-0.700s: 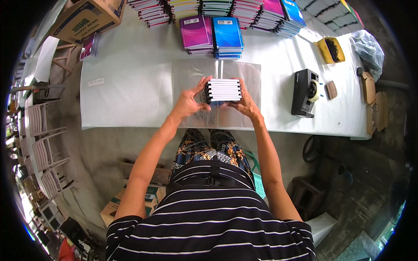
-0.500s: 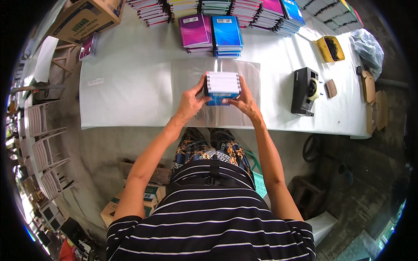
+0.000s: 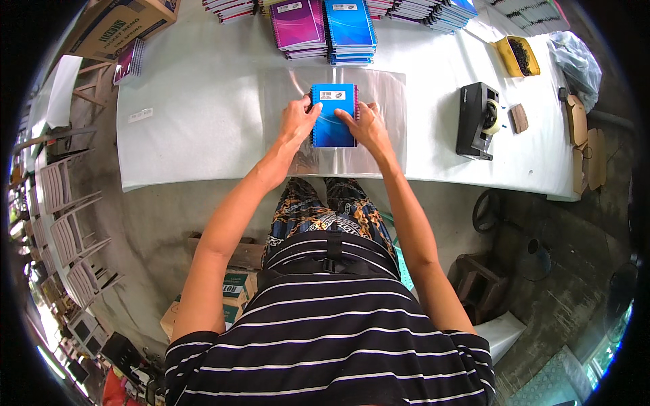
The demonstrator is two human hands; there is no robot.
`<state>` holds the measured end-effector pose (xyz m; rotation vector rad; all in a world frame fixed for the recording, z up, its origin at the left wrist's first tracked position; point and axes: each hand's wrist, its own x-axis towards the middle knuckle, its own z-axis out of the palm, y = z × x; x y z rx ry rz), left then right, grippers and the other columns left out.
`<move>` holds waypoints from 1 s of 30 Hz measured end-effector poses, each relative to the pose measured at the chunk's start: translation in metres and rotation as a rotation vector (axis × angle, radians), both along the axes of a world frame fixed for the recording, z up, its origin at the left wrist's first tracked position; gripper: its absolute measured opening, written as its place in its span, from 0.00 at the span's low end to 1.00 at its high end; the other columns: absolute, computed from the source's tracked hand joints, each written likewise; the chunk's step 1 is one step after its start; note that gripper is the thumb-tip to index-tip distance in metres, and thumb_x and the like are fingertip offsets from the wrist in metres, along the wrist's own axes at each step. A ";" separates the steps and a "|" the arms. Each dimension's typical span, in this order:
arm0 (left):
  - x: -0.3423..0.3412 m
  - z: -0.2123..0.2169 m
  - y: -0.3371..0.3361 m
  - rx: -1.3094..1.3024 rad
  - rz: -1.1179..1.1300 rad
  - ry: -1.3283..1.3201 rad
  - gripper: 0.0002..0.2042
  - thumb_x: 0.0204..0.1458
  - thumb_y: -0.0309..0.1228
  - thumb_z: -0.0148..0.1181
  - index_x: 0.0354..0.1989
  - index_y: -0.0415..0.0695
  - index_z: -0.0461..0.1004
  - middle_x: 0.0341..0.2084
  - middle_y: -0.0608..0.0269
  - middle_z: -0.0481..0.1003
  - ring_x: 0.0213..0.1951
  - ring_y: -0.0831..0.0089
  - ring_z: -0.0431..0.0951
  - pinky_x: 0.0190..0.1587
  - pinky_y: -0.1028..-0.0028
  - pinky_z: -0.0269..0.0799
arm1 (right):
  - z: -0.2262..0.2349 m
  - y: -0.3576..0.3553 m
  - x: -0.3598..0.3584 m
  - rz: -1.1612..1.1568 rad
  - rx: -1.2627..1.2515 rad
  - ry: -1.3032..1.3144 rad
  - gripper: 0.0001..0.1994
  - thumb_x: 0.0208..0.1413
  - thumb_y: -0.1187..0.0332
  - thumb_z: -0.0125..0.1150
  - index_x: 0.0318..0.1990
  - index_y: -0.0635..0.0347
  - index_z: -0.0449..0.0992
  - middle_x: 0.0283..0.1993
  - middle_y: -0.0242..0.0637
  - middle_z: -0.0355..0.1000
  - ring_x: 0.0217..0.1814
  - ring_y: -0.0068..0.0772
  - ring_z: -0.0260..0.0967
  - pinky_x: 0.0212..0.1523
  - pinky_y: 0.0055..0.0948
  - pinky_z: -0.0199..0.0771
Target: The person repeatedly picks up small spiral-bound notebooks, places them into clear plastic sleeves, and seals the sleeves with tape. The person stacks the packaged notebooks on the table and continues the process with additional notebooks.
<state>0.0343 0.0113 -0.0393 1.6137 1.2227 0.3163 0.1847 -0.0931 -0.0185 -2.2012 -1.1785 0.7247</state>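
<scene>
Between my hands is a stack of spiral notebooks [image 3: 333,128], its top one blue with a white label and a coil down the left side. A purple-red edge shows at the stack's right. My left hand [image 3: 298,122] is closed on the left side, thumb near the coil. On the right side my right hand [image 3: 367,127] grips the stack, its thumb across the blue cover. Beneath lies a clear plastic sheet [image 3: 284,84] on the white-covered table [image 3: 196,135]. The fingers under the stack are hidden.
Beyond the sheet stand a purple notebook pile [image 3: 298,27] and a blue notebook pile [image 3: 350,24], with more stacks behind. To the right are a black tape dispenser [image 3: 474,122], a small brown block [image 3: 519,118] and a yellow tub [image 3: 518,57]. A cardboard box [image 3: 122,30] sits far left.
The notebook stack has turned from showing its white page edges to lying with the blue cover facing up. My hands have shifted along its sides. The whole view has tilted slightly.
</scene>
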 end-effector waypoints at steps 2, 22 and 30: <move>-0.003 -0.007 -0.001 0.007 0.061 -0.047 0.12 0.53 0.35 0.61 0.39 0.39 0.77 0.20 0.59 0.75 0.23 0.71 0.74 0.29 0.67 0.70 | 0.000 -0.001 -0.010 -0.054 0.008 -0.144 0.31 0.54 0.43 0.59 0.44 0.70 0.74 0.43 0.64 0.71 0.51 0.62 0.67 0.51 0.49 0.70; -0.041 0.028 0.003 -0.515 0.195 -0.258 0.26 0.61 0.41 0.56 0.65 0.45 0.62 0.34 0.73 0.71 0.37 0.82 0.71 0.37 0.72 0.68 | -0.009 -0.084 0.055 -0.620 -0.075 0.058 0.22 0.40 0.62 0.75 0.36 0.68 0.72 0.36 0.45 0.73 0.38 0.38 0.72 0.38 0.34 0.72; -0.037 0.034 -0.002 -0.439 0.204 -0.244 0.24 0.62 0.35 0.54 0.65 0.43 0.61 0.30 0.75 0.72 0.30 0.84 0.69 0.33 0.76 0.67 | -0.019 -0.087 0.051 -0.621 0.066 -0.092 0.15 0.44 0.74 0.67 0.40 0.72 0.74 0.30 0.49 0.77 0.33 0.43 0.76 0.38 0.36 0.74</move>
